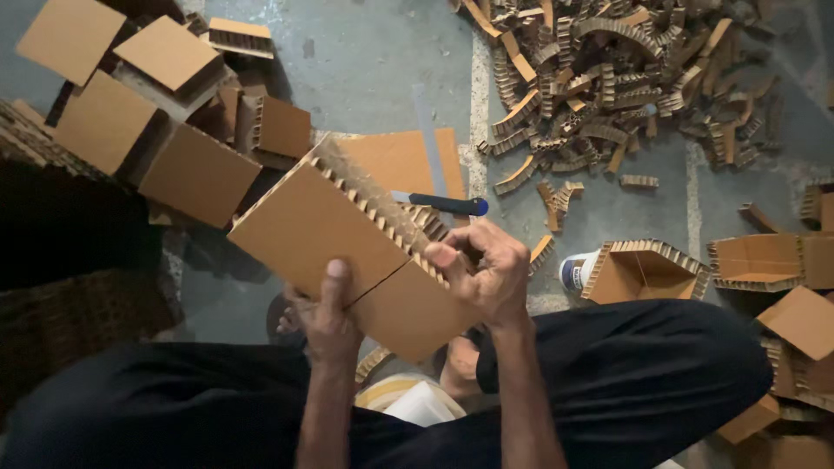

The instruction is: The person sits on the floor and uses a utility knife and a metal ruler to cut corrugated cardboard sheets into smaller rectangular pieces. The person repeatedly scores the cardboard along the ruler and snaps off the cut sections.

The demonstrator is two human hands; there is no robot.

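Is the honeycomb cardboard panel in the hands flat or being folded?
Being folded: the honeycomb cardboard panel bends along a scored line under the left hand thumb, while the right hand grips its honeycomb edge.

A white bottle with a blue label [575, 271] lies on the floor beside a folded cardboard piece [643, 271].

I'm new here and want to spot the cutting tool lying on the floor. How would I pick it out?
Start at the cardboard panel held in both hands. Just beyond its far edge, on a flat orange-brown sheet on the grey floor, lies the knife. It is the only slim, dark blue-handled thing among brown cardboard pieces.
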